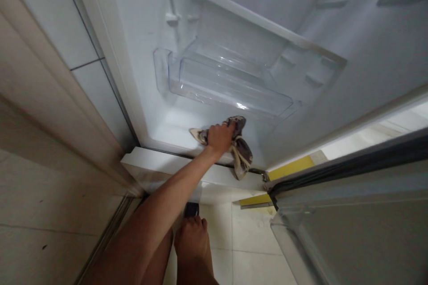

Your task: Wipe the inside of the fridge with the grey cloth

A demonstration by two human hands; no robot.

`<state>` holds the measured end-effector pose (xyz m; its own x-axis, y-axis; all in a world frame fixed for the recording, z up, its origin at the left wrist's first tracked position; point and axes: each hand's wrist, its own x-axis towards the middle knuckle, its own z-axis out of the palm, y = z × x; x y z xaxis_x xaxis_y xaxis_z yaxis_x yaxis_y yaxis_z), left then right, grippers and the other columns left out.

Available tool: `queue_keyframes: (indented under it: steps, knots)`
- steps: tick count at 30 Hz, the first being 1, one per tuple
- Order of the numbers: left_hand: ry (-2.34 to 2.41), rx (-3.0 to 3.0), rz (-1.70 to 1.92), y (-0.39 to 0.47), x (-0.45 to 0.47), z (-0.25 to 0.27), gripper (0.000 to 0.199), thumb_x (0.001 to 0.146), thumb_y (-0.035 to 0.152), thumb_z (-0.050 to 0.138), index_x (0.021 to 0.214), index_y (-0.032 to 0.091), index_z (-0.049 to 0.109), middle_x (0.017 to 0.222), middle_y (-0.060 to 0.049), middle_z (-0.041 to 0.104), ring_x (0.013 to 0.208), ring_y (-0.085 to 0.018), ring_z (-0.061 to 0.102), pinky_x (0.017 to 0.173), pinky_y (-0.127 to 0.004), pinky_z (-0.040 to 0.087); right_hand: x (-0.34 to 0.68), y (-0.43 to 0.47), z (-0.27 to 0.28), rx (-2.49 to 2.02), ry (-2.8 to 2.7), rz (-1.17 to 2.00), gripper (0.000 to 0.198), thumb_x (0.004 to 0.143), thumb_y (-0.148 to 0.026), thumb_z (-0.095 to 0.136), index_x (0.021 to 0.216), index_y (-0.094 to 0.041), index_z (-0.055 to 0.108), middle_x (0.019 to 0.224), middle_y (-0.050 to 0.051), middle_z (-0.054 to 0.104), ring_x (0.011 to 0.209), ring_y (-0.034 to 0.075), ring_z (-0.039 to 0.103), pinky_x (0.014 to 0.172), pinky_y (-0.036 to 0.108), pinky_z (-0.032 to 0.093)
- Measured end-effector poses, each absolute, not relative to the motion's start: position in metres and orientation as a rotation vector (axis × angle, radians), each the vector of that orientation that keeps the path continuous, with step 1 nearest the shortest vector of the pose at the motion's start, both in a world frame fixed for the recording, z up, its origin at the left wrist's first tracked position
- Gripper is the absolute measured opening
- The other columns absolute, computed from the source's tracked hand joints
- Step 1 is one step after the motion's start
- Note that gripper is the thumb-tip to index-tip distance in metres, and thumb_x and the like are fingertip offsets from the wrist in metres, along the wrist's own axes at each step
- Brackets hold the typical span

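an open fridge (pixel 140 18) stands empty and white inside, a clear plastic drawer (pixel 227 82) at its back. in front of the drawer, on the fridge floor, one hand (pixel 220 138), which side i cannot tell, has its grip clenched on a grey-beige cloth (pixel 241 149). below the fridge lie pale floor tiles (pixel 40 213) and a bare foot (pixel 192 242). no writing is readable.

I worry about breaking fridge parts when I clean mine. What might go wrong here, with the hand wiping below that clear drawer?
1. The hand presses the cloth just under the clear drawer; an upward swipe could knock it loose.
2. Loose cloth hangs over the fridge's front edge and may snag near the hinge.
3. A bare foot stands on smooth floor tiles below; drips could make them slippery.
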<state>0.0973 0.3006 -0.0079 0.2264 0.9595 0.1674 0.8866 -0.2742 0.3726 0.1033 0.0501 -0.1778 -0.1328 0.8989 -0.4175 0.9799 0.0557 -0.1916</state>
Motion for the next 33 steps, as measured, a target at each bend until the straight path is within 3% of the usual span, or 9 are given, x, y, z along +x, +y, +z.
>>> queue_keyframes:
  steps: [5, 8, 12, 15, 19, 25, 29, 33]
  knots:
    - [2.239, 2.117, 0.523, 0.3, -0.008, -0.002, 0.061, 0.1, 0.015, 0.022, 0.156, 0.018, 0.047, 0.135, -0.026, 0.067, 0.12, -0.037, 0.067, 0.096, -0.051, 0.05, 0.105, 0.051, -0.169, 2.02, 2.09, -0.743, 0.034, 0.093, -0.011, 0.05, 0.105, -0.011, 0.081, 0.109, 0.018, 0.08, 0.116, 0.036, 0.071, 0.107, 0.055, 0.048]
    - [2.254, 2.057, 0.556, 0.294, -0.036, 0.003, 0.062, 0.099, 0.013, 0.024, 0.155, 0.018, 0.051, 0.134, -0.026, 0.068, 0.121, -0.038, 0.067, 0.098, -0.051, 0.05, 0.1, 0.051, -0.166, 2.019, 2.102, -0.725, 0.038, 0.094, -0.007, 0.045, 0.107, -0.01, 0.081, 0.11, 0.02, 0.08, 0.116, 0.037, 0.071, 0.106, 0.056, 0.049]
    - [2.091, 1.746, 0.832, 0.284, -0.04, 0.008, 0.054, 0.089, 0.013, 0.052, 0.14, 0.024, 0.067, 0.132, -0.019, 0.073, 0.12, -0.035, 0.069, 0.103, -0.048, 0.049, 0.089, 0.05, -0.171, 2.009, 2.112, -0.691, 0.038, 0.092, -0.006, 0.046, 0.107, -0.009, 0.081, 0.111, 0.021, 0.08, 0.116, 0.038, 0.071, 0.107, 0.058, 0.048]
    - [2.032, 1.574, 0.989, 0.272, -0.042, 0.013, 0.045, 0.081, 0.019, 0.063, 0.124, 0.02, 0.076, 0.116, -0.013, 0.081, 0.108, -0.03, 0.074, 0.094, -0.038, 0.054, 0.084, 0.048, -0.178, 2.004, 2.141, -0.644, 0.037, 0.091, -0.006, 0.048, 0.107, -0.01, 0.082, 0.11, 0.02, 0.08, 0.116, 0.039, 0.071, 0.106, 0.058, 0.048]
    - [1.866, 1.449, 1.228, 0.241, -0.051, 0.029, 0.036, 0.075, 0.024, 0.058, 0.105, 0.017, 0.078, 0.095, -0.003, 0.082, 0.091, -0.02, 0.075, 0.082, -0.027, 0.057, 0.083, 0.045, -0.182, 2.0, 2.18, -0.577, 0.038, 0.092, -0.006, 0.047, 0.106, -0.013, 0.082, 0.108, 0.019, 0.081, 0.113, 0.037, 0.073, 0.104, 0.057, 0.05]
    - [1.541, 0.818, 1.776, 0.191, -0.063, 0.06, 0.039, 0.049, 0.027, 0.068, 0.086, 0.02, 0.076, 0.073, 0.004, 0.073, 0.073, -0.017, 0.068, 0.074, -0.028, 0.056, 0.086, 0.045, -0.176, 1.976, 2.211, -0.588, 0.038, 0.09, -0.005, 0.049, 0.105, -0.013, 0.083, 0.108, 0.019, 0.081, 0.114, 0.037, 0.073, 0.104, 0.055, 0.052]
    - [1.483, 0.413, 2.033, 0.183, -0.067, 0.082, 0.035, 0.047, 0.027, 0.073, 0.082, 0.02, 0.071, 0.076, 0.004, 0.071, 0.07, -0.016, 0.065, 0.069, -0.03, 0.056, 0.086, 0.045, -0.18, 1.984, 2.231, -0.565, 0.036, 0.091, -0.008, 0.05, 0.105, -0.013, 0.083, 0.108, 0.019, 0.081, 0.116, 0.037, 0.072, 0.106, 0.057, 0.052]
    - [1.473, 0.45, 2.223, 0.197, -0.062, 0.09, 0.043, 0.055, 0.032, 0.076, 0.096, 0.019, 0.073, 0.093, -0.001, 0.076, 0.082, -0.018, 0.069, 0.08, -0.033, 0.059, 0.082, 0.046, -0.193, 1.945, 2.276, -0.528, 0.037, 0.088, -0.007, 0.05, 0.103, -0.014, 0.083, 0.106, 0.019, 0.081, 0.114, 0.036, 0.073, 0.104, 0.055, 0.053]
